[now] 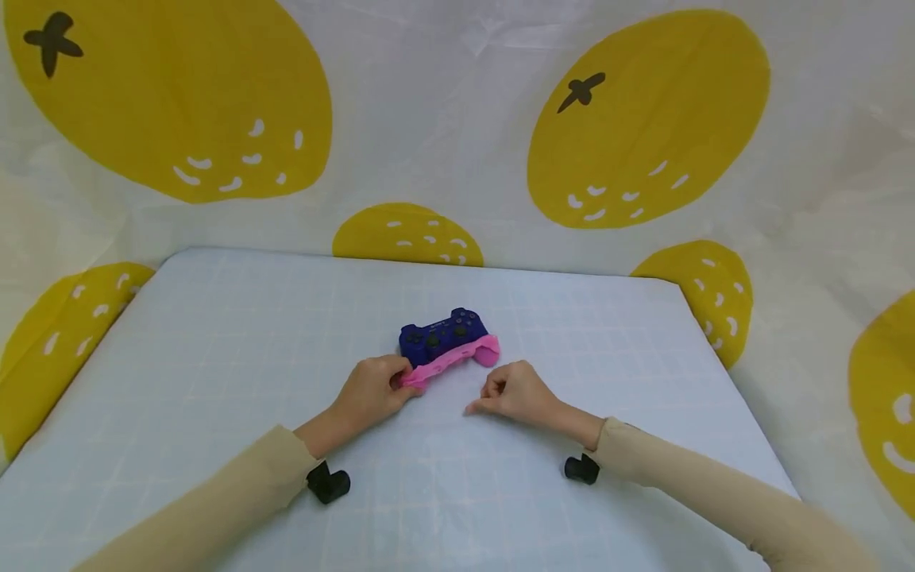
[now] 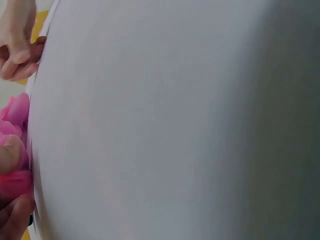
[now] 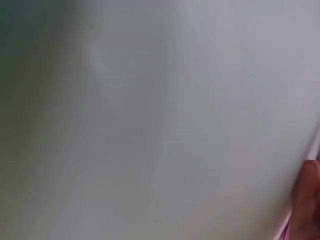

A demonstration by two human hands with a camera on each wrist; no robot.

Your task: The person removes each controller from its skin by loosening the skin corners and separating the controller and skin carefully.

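Note:
A dark blue game controller (image 1: 445,337) lies on the table near its middle. Along its near side runs a soft pink cover (image 1: 457,356), which looks like a silicone sleeve; whether it wraps any of the controller I cannot tell. My left hand (image 1: 372,389) pinches the left end of this cover between thumb and fingers. In the left wrist view, the pink cover (image 2: 15,150) shows at the left edge with thumb and fingers on it. Just right of the cover and apart from it, my right hand (image 1: 522,393) has its fingers curled, with nothing visible in it.
A pale, faintly checked cloth covers the table (image 1: 250,334). Behind it hangs a white curtain (image 1: 443,103) with yellow fruit prints. Black wrist cameras (image 1: 329,483) sit under both sleeves, close to the tabletop.

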